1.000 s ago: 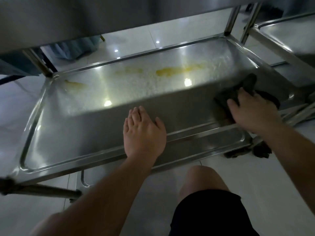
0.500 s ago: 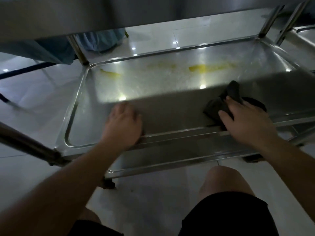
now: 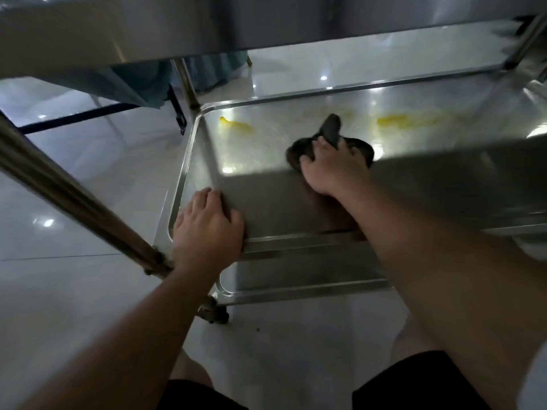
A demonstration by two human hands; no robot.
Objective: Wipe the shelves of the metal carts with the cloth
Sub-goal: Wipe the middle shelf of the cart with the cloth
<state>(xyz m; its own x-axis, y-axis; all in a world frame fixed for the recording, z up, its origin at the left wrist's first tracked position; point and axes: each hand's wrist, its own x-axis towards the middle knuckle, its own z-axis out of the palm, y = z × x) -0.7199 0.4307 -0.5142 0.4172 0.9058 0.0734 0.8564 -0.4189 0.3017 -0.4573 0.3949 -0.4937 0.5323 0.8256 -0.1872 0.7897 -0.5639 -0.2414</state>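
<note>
- The lower shelf point(image 3: 266, 208) of a metal cart serves as the landmark: a shallow steel tray with a raised rim, lit in its far half and shadowed in its near half.
- The right hand point(image 3: 331, 170) lies palm down on the shelf, around the middle of the tray, with the forearm crossing the shelf's near rim.
- Its fingers point(image 3: 321, 143) are spread and pressed onto a dark cloth point(image 3: 331, 128), pinning it flat against the steel rather than closing round it.
- The cloth sits on the lit far half of the shelf; one bunched end sticks up beyond the fingertips, toward the far rim.
- A yellow smear point(image 3: 236, 125) lies on the shelf to the left of the cloth, near the far left corner, apart from the cloth.
- A longer yellow streak point(image 3: 408, 121) lies on the shelf to the right of the cloth, also near the far rim; it looks thin and dried, though the glare makes that hard to judge.
- The left hand point(image 3: 207, 229) rests on the shelf's near left corner, fingers curled over the rim and lying on the steel; it holds no object.
- An upper shelf point(image 3: 177, 28) of the cart hangs above the landmark shelf and casts the shadow across it.
- A cart leg point(image 3: 74, 196) slants down to the shelf's near left corner, beside the left hand.
- Below the shelf's near edge, the person's knees in dark shorts point(image 3: 414, 386) are over a pale tiled floor point(image 3: 74, 291).
</note>
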